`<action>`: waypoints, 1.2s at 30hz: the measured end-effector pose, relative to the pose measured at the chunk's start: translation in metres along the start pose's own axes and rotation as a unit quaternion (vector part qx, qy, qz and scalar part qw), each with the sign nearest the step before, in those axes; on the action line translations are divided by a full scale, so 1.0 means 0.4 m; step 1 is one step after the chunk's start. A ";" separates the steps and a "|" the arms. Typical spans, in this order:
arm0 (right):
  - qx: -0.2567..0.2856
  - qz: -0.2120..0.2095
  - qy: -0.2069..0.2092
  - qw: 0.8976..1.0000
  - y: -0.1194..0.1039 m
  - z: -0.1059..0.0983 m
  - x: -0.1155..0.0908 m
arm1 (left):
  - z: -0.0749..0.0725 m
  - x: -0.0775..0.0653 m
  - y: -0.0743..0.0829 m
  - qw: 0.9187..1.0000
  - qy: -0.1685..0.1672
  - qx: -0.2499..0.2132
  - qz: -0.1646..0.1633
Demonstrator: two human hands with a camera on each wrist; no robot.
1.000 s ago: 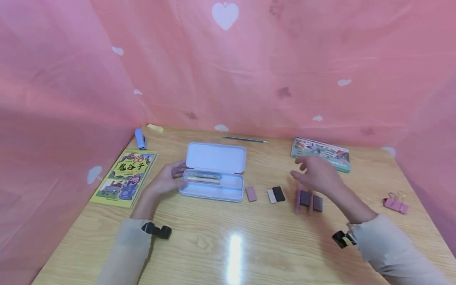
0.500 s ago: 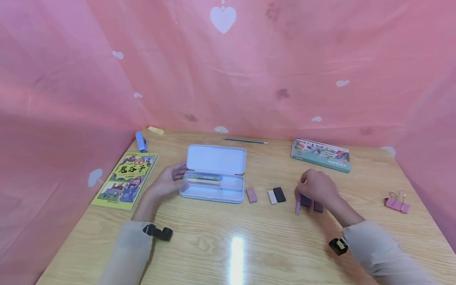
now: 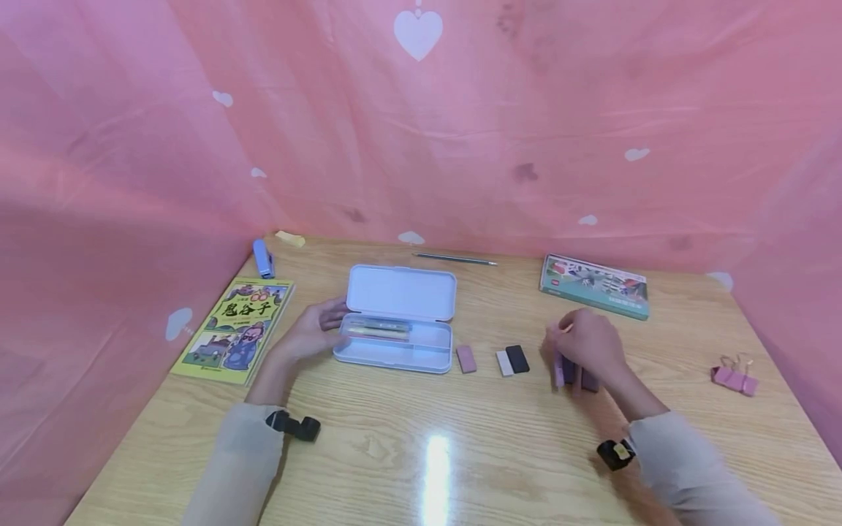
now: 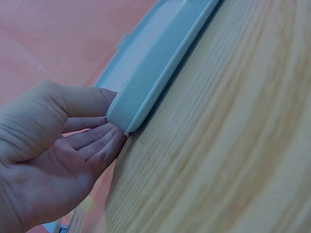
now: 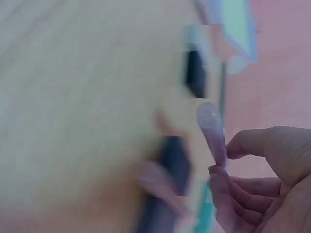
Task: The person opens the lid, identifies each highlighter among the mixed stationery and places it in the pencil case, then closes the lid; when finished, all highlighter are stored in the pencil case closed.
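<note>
The open light-blue pencil case [image 3: 393, 359] lies on the table with several pens [image 3: 378, 330] in its back compartment. At its left end, my left hand [image 3: 309, 334] grips the case; in the left wrist view the thumb [image 4: 92, 101] bears on the rim and the fingers lie against the end wall. My right hand [image 3: 590, 342] pinches a purple pen [image 5: 213, 131] between thumb and forefinger, its rounded end pointing away from the palm. Under that hand lie a pinkish pen [image 3: 577, 381] and two dark blocks [image 3: 590, 380], partly hidden and blurred in the right wrist view.
Between the hands are a pink eraser [image 3: 466, 359], a white block [image 3: 504, 363] and a black block [image 3: 517, 359]. Behind lie a pencil [image 3: 455, 258] and a flat tin [image 3: 595, 286]. A pink binder clip [image 3: 734, 380] sits right; a comic book [image 3: 235, 330] and blue stapler [image 3: 264, 258] left.
My right hand came down from above the pens and took hold of the purple pen, which has shifted slightly to the right. The left hand stays at the pencil case.
</note>
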State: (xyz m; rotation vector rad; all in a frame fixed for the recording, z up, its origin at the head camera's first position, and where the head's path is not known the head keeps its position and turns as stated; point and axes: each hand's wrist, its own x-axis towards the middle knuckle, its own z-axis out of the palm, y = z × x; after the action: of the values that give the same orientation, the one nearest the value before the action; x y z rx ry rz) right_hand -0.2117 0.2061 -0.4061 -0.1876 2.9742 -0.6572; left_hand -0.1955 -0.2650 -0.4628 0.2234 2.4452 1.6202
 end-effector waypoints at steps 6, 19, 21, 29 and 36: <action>0.005 -0.032 0.001 0.999 -0.039 -0.073 0.009 | -0.001 -0.001 0.000 1.000 0.008 0.009 -0.012; 0.017 -0.115 -0.071 0.991 -0.249 0.022 0.065 | 0.001 -0.001 -0.009 1.000 0.005 -0.006 -0.023; 0.017 -0.140 -0.077 0.987 -0.296 0.047 0.071 | 0.002 -0.001 -0.010 1.000 0.007 -0.006 -0.024; -0.013 -0.232 -0.100 0.968 -0.455 0.122 0.086 | 0.004 0.000 -0.005 1.000 0.006 0.001 -0.019; -0.023 -0.286 -0.091 0.954 -0.508 0.167 0.080 | 0.001 0.001 0.001 1.000 0.002 0.000 -0.011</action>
State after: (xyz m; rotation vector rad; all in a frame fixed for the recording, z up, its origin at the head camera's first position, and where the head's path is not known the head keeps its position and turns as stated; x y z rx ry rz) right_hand -0.2153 -0.0087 -0.3821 -1.0762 2.7452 -0.5733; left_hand -0.1957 -0.2644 -0.4627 0.1915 2.4419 1.6140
